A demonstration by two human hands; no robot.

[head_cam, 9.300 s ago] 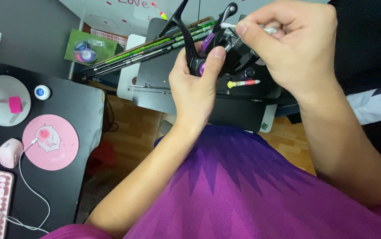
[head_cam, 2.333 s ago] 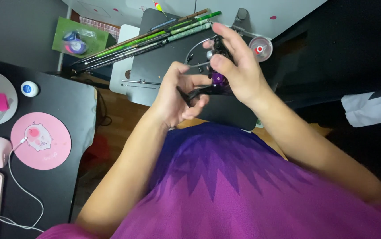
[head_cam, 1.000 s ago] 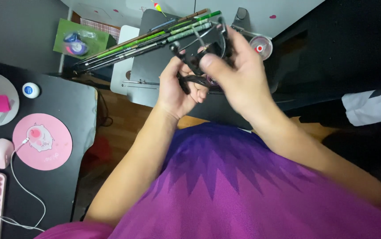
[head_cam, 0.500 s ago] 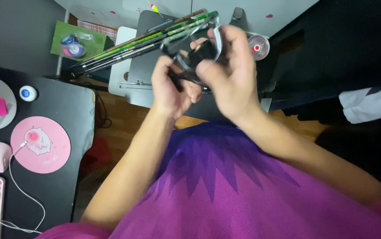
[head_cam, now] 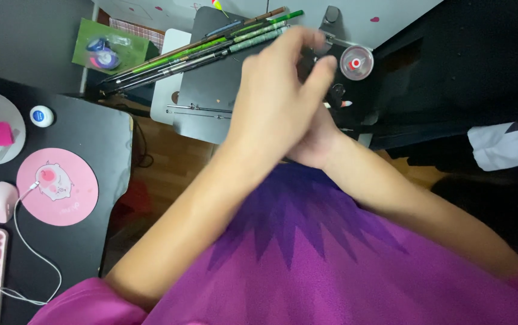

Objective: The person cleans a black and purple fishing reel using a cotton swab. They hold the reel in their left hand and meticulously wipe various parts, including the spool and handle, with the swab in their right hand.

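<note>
Head view: blurred left hand [head_cam: 274, 102] covers right hand [head_cam: 316, 141]; grips cannot be told.

Item: black fishing reel [head_cam: 337, 90], upper centre of the frame, mostly hidden behind my left hand [head_cam: 274, 105], which crosses over my right hand [head_cam: 316, 141]. Only dark body parts show past my fingertips. Round silver spool face with a red centre sits just right of it. Grip unclear.
</note>
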